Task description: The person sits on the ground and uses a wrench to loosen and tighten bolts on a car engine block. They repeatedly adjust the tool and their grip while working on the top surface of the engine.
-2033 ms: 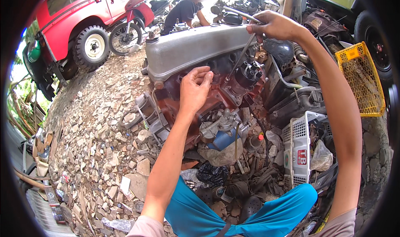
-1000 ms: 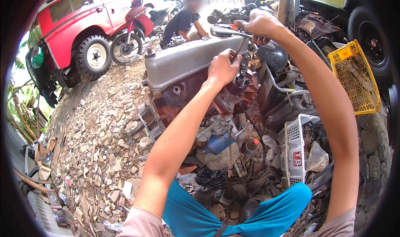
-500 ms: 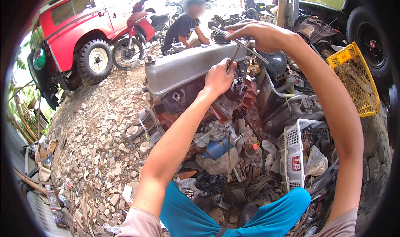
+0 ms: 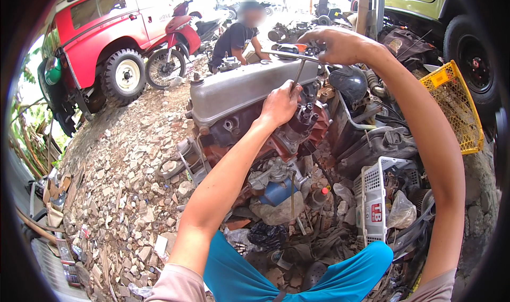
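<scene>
A large engine stands in front of me, with a silver valve cover [image 4: 234,96] on top. My left hand [image 4: 280,105] is closed around the upright shaft of a metal T-handle wrench [image 4: 300,71] at its near side. The wrench's cross bar lies almost level above the cover's right end. My right hand [image 4: 340,46] bends over the right end of that bar, its fingers curled and partly hidden. Below my left hand is a dark distributor cap [image 4: 304,115] with several upright terminals. The wrench's lower end is hidden behind my left hand.
A person [image 4: 239,40] crouches beyond the engine. At right are a white plastic crate [image 4: 374,201] of parts, a black tank [image 4: 380,145] and a yellow crate [image 4: 454,105]. A red-capped bottle [image 4: 320,196] stands below the engine. Rubble [image 4: 122,180] covers the left ground.
The wrench's cross bar has swung from a slant to nearly level. My right hand has followed its right end, fingers more curled. My left hand stays on the shaft.
</scene>
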### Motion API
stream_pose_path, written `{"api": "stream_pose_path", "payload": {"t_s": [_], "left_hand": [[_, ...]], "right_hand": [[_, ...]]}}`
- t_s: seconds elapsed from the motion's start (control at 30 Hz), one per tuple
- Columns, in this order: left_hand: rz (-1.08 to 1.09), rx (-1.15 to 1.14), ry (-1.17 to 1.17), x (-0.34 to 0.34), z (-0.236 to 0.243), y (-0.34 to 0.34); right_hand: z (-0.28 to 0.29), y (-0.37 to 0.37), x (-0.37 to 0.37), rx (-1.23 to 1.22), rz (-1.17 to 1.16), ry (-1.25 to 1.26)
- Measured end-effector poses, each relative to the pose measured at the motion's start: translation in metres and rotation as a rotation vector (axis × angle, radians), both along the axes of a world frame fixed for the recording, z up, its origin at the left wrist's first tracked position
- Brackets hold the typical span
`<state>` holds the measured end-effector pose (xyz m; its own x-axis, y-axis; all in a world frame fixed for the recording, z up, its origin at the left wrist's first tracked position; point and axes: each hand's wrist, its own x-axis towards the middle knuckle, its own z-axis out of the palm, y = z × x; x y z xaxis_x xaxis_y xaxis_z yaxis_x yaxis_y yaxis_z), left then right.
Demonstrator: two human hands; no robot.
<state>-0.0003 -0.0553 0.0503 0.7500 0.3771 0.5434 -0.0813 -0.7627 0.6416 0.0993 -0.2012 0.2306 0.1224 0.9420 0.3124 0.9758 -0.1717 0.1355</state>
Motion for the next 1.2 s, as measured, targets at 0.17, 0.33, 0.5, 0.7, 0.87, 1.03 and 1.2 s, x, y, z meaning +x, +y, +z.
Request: {"api": "stream_pose_path", "payload": {"t_s": [0.17, 0.33, 0.5, 0.7, 0.87, 1.03, 1.2], "left_hand": [[-0.005, -0.006, 0.019, -0.004, 0.002, -0.002], [-0.019, 0.027, 0.003, -0.006, -0.002, 0.006], [-0.06, 0.064, 0.017, -0.005, -0.002, 0.006], [-0.096, 0.072, 0.042, -0.002, -0.002, 0.004], [-0.05, 0.013, -0.02, -0.002, -0.009, 0.008], [-0.065, 0.019, -0.003, 0.001, -0.01, -0.004], [-0.069, 0.032, -0.007, -0.003, -0.011, 0.002]], "right_hand": [[-0.009, 0.009, -0.006, -0.148, -0.075, 0.163], [-0.019, 0.008, -0.006, 0.004, 0.19, -0.351], [-0.013, 0.009, 0.009, 0.143, 0.469, -0.866], [0.02, 0.015, -0.037, -0.017, -0.359, 0.085], [0.034, 0.01, -0.036, 0.056, -0.365, -0.012], [0.005, 0.009, 0.005, -0.127, 0.07, 0.01], [0.0, 0.008, 0.003, -0.159, 0.127, -0.004]]}}
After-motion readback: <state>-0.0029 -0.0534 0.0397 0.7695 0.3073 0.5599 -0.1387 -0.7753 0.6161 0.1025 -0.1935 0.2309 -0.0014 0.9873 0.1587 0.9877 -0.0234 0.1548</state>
